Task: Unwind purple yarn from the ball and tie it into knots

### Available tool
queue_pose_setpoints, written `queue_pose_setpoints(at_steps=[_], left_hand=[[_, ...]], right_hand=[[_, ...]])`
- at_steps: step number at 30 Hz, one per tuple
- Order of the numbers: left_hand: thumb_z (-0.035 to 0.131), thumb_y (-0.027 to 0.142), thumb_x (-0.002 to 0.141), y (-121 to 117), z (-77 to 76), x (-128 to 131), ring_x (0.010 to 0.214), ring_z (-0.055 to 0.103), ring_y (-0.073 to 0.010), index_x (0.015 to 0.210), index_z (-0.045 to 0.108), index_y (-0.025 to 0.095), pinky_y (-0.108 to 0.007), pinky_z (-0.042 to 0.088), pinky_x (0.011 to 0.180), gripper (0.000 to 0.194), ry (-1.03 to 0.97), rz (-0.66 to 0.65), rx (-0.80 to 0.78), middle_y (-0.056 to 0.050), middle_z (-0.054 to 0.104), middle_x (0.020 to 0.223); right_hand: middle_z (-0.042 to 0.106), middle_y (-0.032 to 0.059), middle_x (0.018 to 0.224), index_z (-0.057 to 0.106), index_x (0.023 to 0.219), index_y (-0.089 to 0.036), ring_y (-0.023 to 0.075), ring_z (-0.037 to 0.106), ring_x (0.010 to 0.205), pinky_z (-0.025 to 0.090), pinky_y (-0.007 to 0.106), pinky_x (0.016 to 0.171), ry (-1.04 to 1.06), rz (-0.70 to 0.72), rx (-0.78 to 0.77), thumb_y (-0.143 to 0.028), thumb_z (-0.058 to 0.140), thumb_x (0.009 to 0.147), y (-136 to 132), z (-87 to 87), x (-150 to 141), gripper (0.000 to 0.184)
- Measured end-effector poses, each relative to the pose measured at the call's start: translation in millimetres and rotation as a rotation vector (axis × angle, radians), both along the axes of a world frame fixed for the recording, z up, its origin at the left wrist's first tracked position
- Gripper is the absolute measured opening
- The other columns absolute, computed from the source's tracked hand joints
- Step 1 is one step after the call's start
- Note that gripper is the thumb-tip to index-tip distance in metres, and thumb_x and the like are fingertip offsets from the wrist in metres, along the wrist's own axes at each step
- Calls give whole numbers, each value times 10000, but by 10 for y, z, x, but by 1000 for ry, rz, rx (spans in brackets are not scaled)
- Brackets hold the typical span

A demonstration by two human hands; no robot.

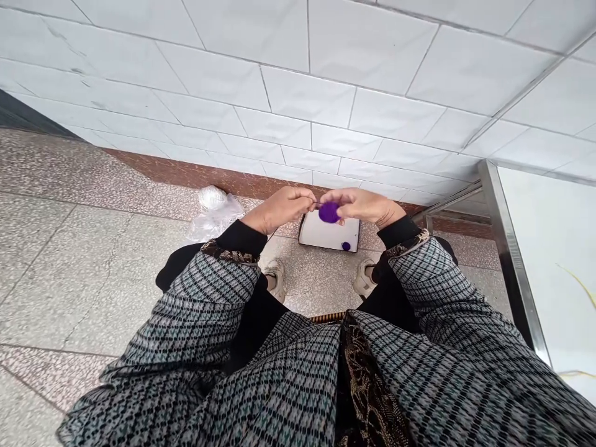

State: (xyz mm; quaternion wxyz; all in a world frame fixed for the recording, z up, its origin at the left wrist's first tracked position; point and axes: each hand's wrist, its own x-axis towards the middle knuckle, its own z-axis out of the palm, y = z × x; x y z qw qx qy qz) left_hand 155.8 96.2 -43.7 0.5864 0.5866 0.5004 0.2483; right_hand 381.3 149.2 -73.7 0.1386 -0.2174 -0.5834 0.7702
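In front of me, above a white tray, my right hand point(365, 208) is closed on a round purple yarn ball point(329, 212), held between thumb and fingers. Close by on the left, my left hand point(286, 208) pinches a thin dark strand point(318, 203) that runs across to the ball. Motion blurs the ball slightly. Below the hands, the white tray point(316, 233) with a dark rim lies on the floor between my feet. A small dark purple ball point(346, 246) sits near its front right corner.
A white yarn ball point(213, 198) and a clear plastic bag point(216, 218) lie on the floor to the left. A white tiled wall point(286, 124) rises ahead. At right stands a white table point(549, 248) with a metal edge and a yellow strand point(577, 279) on it.
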Motion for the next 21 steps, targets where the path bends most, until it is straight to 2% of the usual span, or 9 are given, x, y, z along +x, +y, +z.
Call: queue_pose_setpoints(at_steps=[3, 5, 10, 13, 16, 17, 18, 20, 21], left_hand=[[538, 214, 754, -22, -142, 33, 507, 272, -91, 673, 572, 172, -230, 205, 517, 97, -40, 32, 7, 41, 336, 560], [557, 255, 730, -60, -220, 99, 509, 260, -90, 683, 583, 172, -229, 194, 521, 99, -106, 89, 37, 46, 319, 550], [544, 278, 718, -92, -350, 251, 493, 202, -78, 696, 556, 181, -228, 159, 510, 100, -208, 239, -7, 61, 285, 563], [514, 256, 753, -129, -368, 324, 494, 214, -81, 708, 547, 182, -236, 161, 509, 93, -142, 215, -45, 55, 323, 590], [499, 230, 803, -200, -241, 380, 545, 339, -105, 710, 585, 172, -248, 256, 553, 139, 24, 48, 62, 28, 438, 615], [503, 222, 817, -213, -164, 381, 590, 405, -116, 711, 604, 167, -252, 304, 591, 156, 80, -19, 128, 14, 500, 641], [511, 219, 831, -213, -80, 367, 641, 461, -126, 711, 618, 164, -258, 343, 633, 171, 129, -65, 192, 1, 556, 677], [523, 216, 856, -167, 75, 287, 703, 512, -139, 715, 628, 163, -267, 380, 691, 184, 205, -67, 271, -8, 612, 727], [525, 210, 862, -125, 126, 226, 697, 508, -140, 716, 628, 165, -269, 382, 695, 184, 239, -34, 284, -4, 605, 718]], right_hand=[[696, 25, 844, 644, 1014, -141, 91, 589, 669, 533, 200, 593, 240, -113, -149, -353, 901, 749, 16, -6, 3, 426], [686, 22, 817, 638, 1007, -148, 89, 590, 667, 530, 184, 584, 326, -170, -191, -448, 927, 745, 29, -26, 0, 492], [686, 18, 880, 605, 1043, -175, 92, 606, 723, 552, 172, 612, 343, -318, -214, -453, 933, 734, 56, -16, 2, 529], [667, 10, 916, 566, 1053, -214, 113, 627, 793, 571, 189, 664, 303, -546, -154, -440, 889, 800, 115, -19, -19, 468], [628, 6, 895, 549, 1036, -224, 128, 606, 786, 544, 215, 661, 63, -715, 35, -286, 834, 853, 167, -96, -71, 343], [619, 6, 876, 556, 1012, -214, 128, 586, 757, 523, 219, 639, -70, -691, 119, -207, 815, 842, 169, -128, -88, 310], [616, 7, 852, 568, 984, -199, 125, 563, 722, 498, 223, 610, -199, -605, 195, -137, 797, 817, 160, -155, -100, 290], [618, 6, 808, 604, 944, -167, 117, 533, 664, 464, 228, 565, -333, -299, 277, -61, 770, 760, 119, -176, -106, 269], [626, 7, 808, 622, 949, -152, 113, 536, 654, 466, 230, 560, -306, -136, 266, -60, 769, 744, 92, -165, -100, 268]])
